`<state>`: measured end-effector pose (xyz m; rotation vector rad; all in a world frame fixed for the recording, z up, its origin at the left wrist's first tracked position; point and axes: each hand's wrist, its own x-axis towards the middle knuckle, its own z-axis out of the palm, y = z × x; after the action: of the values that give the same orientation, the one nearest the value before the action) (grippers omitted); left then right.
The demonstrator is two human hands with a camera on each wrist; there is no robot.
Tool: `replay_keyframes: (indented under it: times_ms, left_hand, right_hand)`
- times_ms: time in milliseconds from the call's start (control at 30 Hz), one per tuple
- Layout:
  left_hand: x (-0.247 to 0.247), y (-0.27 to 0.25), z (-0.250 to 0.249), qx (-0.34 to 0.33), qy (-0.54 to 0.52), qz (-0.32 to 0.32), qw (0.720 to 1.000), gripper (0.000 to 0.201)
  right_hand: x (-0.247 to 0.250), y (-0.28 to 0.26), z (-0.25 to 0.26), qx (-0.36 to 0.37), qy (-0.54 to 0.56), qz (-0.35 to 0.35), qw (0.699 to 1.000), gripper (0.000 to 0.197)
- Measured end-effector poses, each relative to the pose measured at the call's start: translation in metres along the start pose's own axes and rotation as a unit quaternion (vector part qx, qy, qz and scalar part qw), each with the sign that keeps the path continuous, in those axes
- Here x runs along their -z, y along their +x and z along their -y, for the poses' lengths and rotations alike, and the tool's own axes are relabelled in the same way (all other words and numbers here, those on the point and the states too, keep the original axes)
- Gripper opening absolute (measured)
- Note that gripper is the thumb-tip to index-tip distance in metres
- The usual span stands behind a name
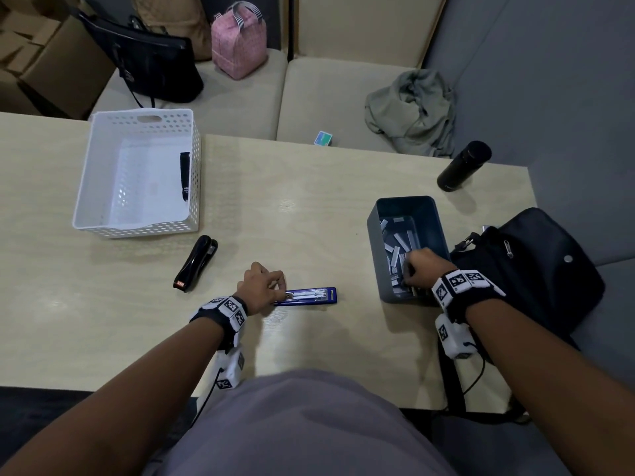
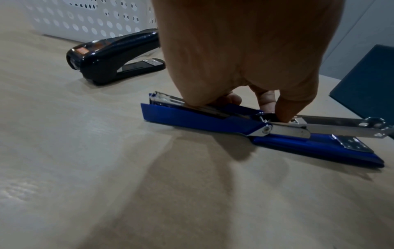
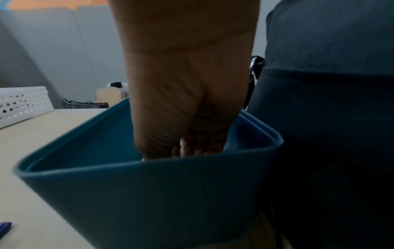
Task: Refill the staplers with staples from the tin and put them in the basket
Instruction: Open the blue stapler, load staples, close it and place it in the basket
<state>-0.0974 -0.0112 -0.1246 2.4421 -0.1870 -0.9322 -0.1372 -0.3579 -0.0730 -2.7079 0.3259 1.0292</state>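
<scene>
left hand fingers curled, pressing down on opened blue stapler on table left of tin | right hand inside tin among staples, grip cannot tell | black stapler between tin and basket | another stapler in basket, its label unreadable

Forearms: bare, no sleeves reaching them.
Left wrist band: black strap carrying white square tiles printed with black coded markers.
Left wrist camera unit: white block, marker tiles on its faces, thin black cable trailing.
Right wrist band: same black strap, same marker tiles.
Right wrist camera unit: white block, black cable looping below.
Torso garment: plain greyish-mauve fabric.
</scene>
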Motion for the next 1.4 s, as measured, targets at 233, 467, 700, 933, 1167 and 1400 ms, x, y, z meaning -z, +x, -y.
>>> replay_keyframes:
  times_ms: [233, 467, 700, 933, 1167, 1400]
  left_hand:
    - [0.002, -0.002, -0.003, -0.005, 0.005, 0.0, 1.0, 0.018]
    - [0.003, -0.004, -0.002, -0.002, 0.0, -0.003, 1.0, 0.024]
    - [0.003, -0.005, -0.003, -0.004, 0.005, -0.003, 1.0, 0.022]
    - [0.004, -0.007, -0.003, -0.006, -0.001, 0.0, 1.0, 0.01]
    - [0.003, -0.007, -0.003, -0.004, -0.002, -0.006, 1.0, 0.011]
    - [0.003, -0.005, -0.001, -0.014, 0.005, -0.006, 1.0, 0.008]
  right_hand:
    - [-0.017, 0.002, 0.012, -0.006, -0.059, -0.014, 0.998, 0.004]
    - [-0.021, 0.005, 0.018, -0.048, -0.082, -0.06, 0.994, 0.025]
    - [-0.007, -0.006, 0.01, -0.031, -0.024, -0.035, 0.999, 0.028]
    - [0.048, -0.013, 0.006, -0.019, 0.076, -0.122, 0.989, 0.017]
    - [0.072, -0.015, 0.056, 0.125, 0.35, -0.183, 0.91, 0.029]
    - [0.012, -0.003, 0.135, 0.21, 0.208, 0.023, 0.955, 0.013]
